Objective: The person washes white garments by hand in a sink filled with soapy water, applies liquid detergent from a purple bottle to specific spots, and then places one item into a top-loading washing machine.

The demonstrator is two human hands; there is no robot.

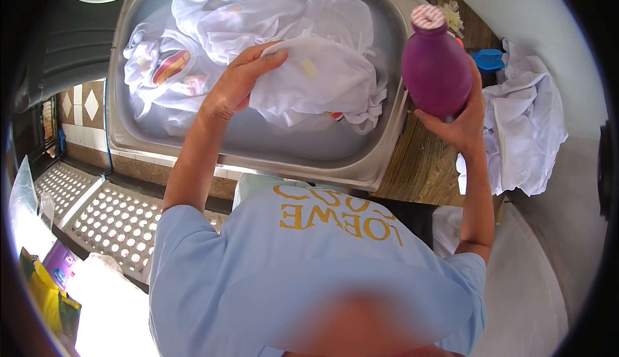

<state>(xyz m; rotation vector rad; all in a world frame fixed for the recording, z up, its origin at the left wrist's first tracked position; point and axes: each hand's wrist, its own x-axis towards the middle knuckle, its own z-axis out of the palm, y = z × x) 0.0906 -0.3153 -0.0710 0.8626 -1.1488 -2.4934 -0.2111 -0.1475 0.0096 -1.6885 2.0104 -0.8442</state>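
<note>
My left hand point(242, 76) pinches the edge of a white cloth point(316, 83) between thumb and fingers. That cloth is spread up out of the water in a steel basin point(382, 175), and a small pale yellow patch shows on it. More wet white garments point(251, 12) lie bunched behind it, one with a red and yellow print point(171, 67). At the basin's right rim my right hand point(461, 121) is wrapped round a purple bottle point(437, 70), which stands nearly upright with a red-and-white cap. My fingers behind the bottle are partly hidden.
A wooden counter point(422, 163) runs right of the basin. On it lie a heap of white cloth point(525, 118), a blue plastic piece point(488, 59) and a pale crumpled bit point(452, 16). Perforated panels point(122, 221) lie at lower left, near a yellow and green packet point(48, 296).
</note>
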